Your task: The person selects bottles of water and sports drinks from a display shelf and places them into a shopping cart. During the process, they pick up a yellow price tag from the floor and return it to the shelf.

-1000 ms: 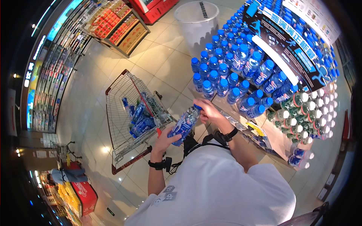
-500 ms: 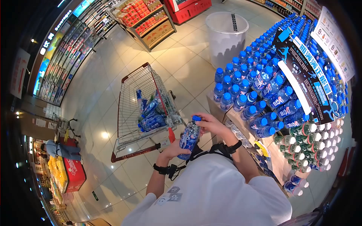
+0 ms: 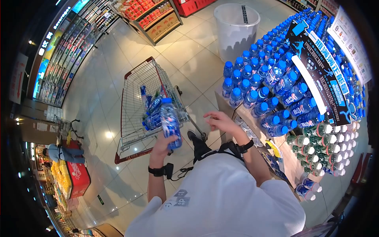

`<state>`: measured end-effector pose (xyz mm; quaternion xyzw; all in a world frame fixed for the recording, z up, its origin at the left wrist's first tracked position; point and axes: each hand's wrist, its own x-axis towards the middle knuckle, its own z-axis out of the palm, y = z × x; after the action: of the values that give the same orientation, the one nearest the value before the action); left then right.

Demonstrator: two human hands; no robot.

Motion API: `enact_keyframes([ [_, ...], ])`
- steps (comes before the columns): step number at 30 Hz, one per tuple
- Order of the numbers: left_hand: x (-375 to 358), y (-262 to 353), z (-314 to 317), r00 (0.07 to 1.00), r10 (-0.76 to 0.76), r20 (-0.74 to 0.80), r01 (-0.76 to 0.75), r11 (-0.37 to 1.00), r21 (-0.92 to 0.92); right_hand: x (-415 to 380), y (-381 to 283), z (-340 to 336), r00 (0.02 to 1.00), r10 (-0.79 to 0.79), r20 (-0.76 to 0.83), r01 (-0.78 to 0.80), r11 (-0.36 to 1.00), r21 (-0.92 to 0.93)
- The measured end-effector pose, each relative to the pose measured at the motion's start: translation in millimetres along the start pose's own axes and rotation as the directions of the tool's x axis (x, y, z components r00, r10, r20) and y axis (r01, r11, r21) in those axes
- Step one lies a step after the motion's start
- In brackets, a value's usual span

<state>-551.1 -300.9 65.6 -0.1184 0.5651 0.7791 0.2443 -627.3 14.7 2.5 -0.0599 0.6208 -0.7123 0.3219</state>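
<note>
A blue-capped bottle with a blue label (image 3: pixel 170 120) is upright in my left hand (image 3: pixel 161 147), whose fingers wrap round its lower part. Behind it is the wire shopping cart (image 3: pixel 134 94), where several blue-labelled bottles (image 3: pixel 152 112) lie. My right hand (image 3: pixel 218 121) is apart from the bottle, its fingers spread and holding nothing. To the right of that hand stands a dense display of blue-capped bottles (image 3: pixel 258 93), its nearest rows a little way from my fingers.
A large white bin (image 3: pixel 236 35) stands behind the display. Green-labelled, white-capped bottles (image 3: pixel 312 146) are at the right. At far left a person in blue (image 3: pixel 65 154) bends by a red stand (image 3: pixel 79 177). Red-packed shelves (image 3: pixel 158 23) stand at the back.
My left hand has moved the bottle up and left, in front of the cart. My right hand has let go of it and its fingers have opened.
</note>
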Motion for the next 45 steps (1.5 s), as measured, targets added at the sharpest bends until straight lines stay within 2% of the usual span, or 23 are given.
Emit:
enact_keyframes([
  [2,0,11,-8,0.978,0.105,-0.18,-0.117,0.992,-0.056,0,2,0,1.0,-0.013,-0.013,0.013,1.0,0.009],
  [3,2,16,-13,0.979,0.099,-0.179,-0.111,0.992,-0.053,0,3,-1,0.999,-0.031,-0.03,0.032,0.999,0.013],
  [5,6,24,-25,0.919,0.046,-0.391,-0.177,0.935,-0.307,-3,1,-2,0.999,-0.031,-0.036,0.031,0.999,0.008],
  [6,6,29,-35,0.922,0.041,-0.386,-0.169,0.937,-0.305,-4,1,-3,0.999,-0.034,-0.038,0.033,0.999,-0.004],
  [9,14,28,-100,0.897,-0.025,-0.442,-0.244,0.805,-0.541,-3,5,-6,0.998,-0.041,-0.045,0.04,0.999,-0.014],
  [10,13,30,-101,0.896,-0.026,-0.443,-0.243,0.806,-0.539,-3,7,-6,0.998,-0.041,-0.045,0.04,0.999,-0.011],
  [12,11,32,-104,0.814,-0.08,-0.576,-0.267,0.828,-0.493,-2,10,-6,0.996,-0.061,-0.065,0.059,0.998,-0.022],
  [15,7,21,-125,0.817,-0.135,-0.561,-0.205,0.841,-0.501,-2,10,-7,0.997,-0.054,-0.063,0.053,0.998,-0.023],
  [18,9,-4,-147,0.789,-0.108,-0.605,-0.231,0.86,-0.455,0,15,-4,0.995,-0.045,-0.084,0.044,0.999,-0.009],
  [24,9,-40,-161,0.743,-0.16,-0.65,-0.226,0.854,-0.469,3,18,4,0.997,-0.023,-0.07,0.021,0.999,-0.032],
  [31,9,-30,-175,0.718,-0.128,-0.685,-0.292,0.837,-0.462,2,17,8,0.997,0.012,-0.079,-0.013,1.0,-0.006],
  [34,18,-37,-199,0.699,-0.05,-0.713,-0.306,0.88,-0.362,-1,12,8,0.997,0.046,-0.064,-0.049,0.997,-0.053],
  [35,19,-41,-203,0.684,-0.028,-0.729,-0.265,0.921,-0.285,-1,13,9,0.996,0.043,-0.076,-0.047,0.997,-0.056],
  [36,21,-40,-200,0.672,-0.003,-0.74,-0.222,0.953,-0.205,-1,13,8,0.995,0.039,-0.09,-0.044,0.997,-0.06],
  [37,23,-38,-197,0.674,-0.004,-0.739,-0.22,0.954,-0.205,0,15,7,0.995,0.039,-0.093,-0.044,0.997,-0.059],
  [39,21,-38,-189,0.61,0.12,-0.783,-0.217,0.976,-0.02,1,19,7,0.994,0.027,-0.103,-0.033,0.998,-0.061],
  [40,17,-38,-183,0.606,0.117,-0.787,-0.217,0.976,-0.022,1,20,6,0.995,0.03,-0.098,-0.036,0.997,-0.062],
  [41,14,-37,-177,0.64,0.213,-0.738,-0.055,0.971,0.233,1,21,6,0.994,0.031,-0.101,-0.038,0.997,-0.068],
  [42,13,-37,-173,0.689,0.288,-0.665,0.096,0.873,0.477,2,21,5,0.994,0.029,-0.106,-0.037,0.997,-0.074],
  [43,14,-48,-172,0.708,0.468,-0.528,0.018,0.735,0.677,2,21,5,0.994,0.027,-0.104,-0.035,0.997,-0.075],
  [44,11,-57,-172,0.708,0.471,-0.527,0.017,0.734,0.678,1,21,5,0.994,0.016,-0.108,-0.025,0.996,-0.086],
  [45,8,-60,-162,0.754,0.455,-0.474,0.125,0.608,0.784,1,22,5,0.994,0.004,-0.112,-0.015,0.995,-0.096],
])
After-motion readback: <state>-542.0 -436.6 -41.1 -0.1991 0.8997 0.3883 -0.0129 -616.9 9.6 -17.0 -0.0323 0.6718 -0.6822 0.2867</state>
